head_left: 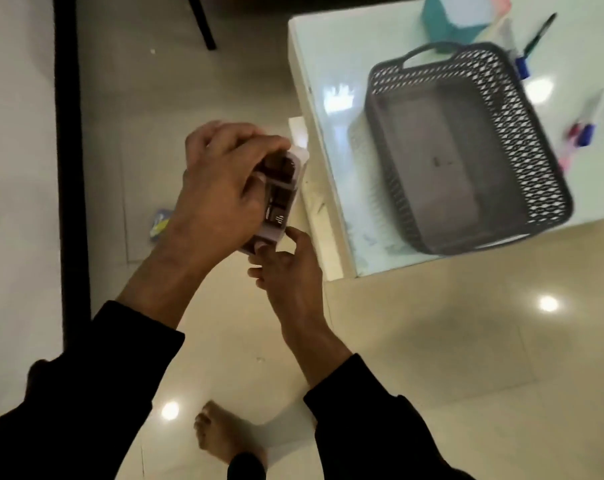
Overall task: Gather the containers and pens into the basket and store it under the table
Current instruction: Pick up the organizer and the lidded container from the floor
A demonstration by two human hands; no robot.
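Head camera: my left hand (224, 188) is curling over a pale divided container (279, 199) above the floor, gripping its top, while my right hand (286, 268) is pinching its lower end. One grey lattice basket (522, 140) is sitting on the glass table (328, 64), one green pen (539, 31) beyond it.

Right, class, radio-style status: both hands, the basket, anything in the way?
Left hand and right hand both grip the compartment container above the floor. Grey basket empty on the table. Pens outside it. Path clear.
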